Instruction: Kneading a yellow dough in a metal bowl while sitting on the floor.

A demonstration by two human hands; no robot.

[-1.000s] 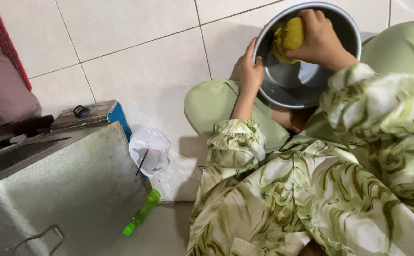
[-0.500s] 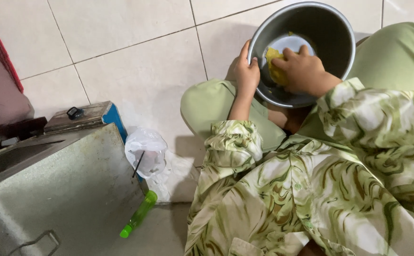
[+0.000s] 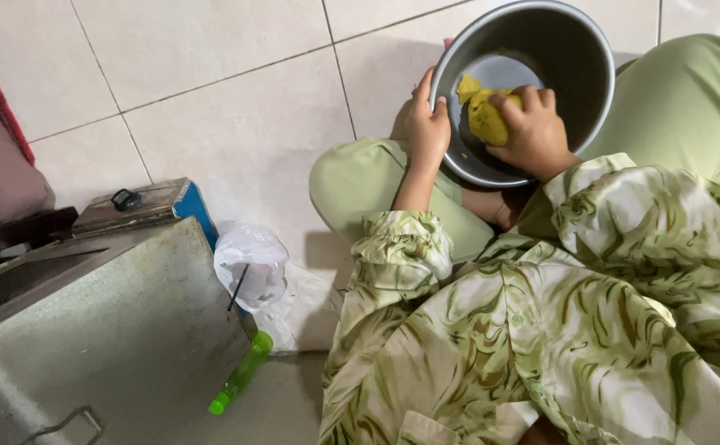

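A steel pot [image 3: 574, 58] is shown tilted on its side above the lap of a seated person, its mouth turned toward the camera; it is steadied by the left hand [image 3: 427, 132], whose fingers are hooked over the near-left rim with the thumb outside; the right hand [image 3: 533, 132] is placed inside the pot, its fingers curled tight around a yellow sponge [image 3: 485, 115], which is pressed against the pot's inner wall near the bottom. The two hands are thus kept apart, each clamped on its own object. Green trousers [image 3: 360, 177] and patterned green-and-cream sleeves [image 3: 401, 247] are seen beneath and around the pot; a bare foot is partly visible under the rim. On the tiled floor [image 3: 212, 91] to the left, a grey metal box [image 3: 105, 330] is set, with a blue-edged tin [image 3: 150, 206] behind it; just beside the box a white plastic bag [image 3: 249, 264] and a green bottle [image 3: 240, 375] are laid, well apart from the pot.
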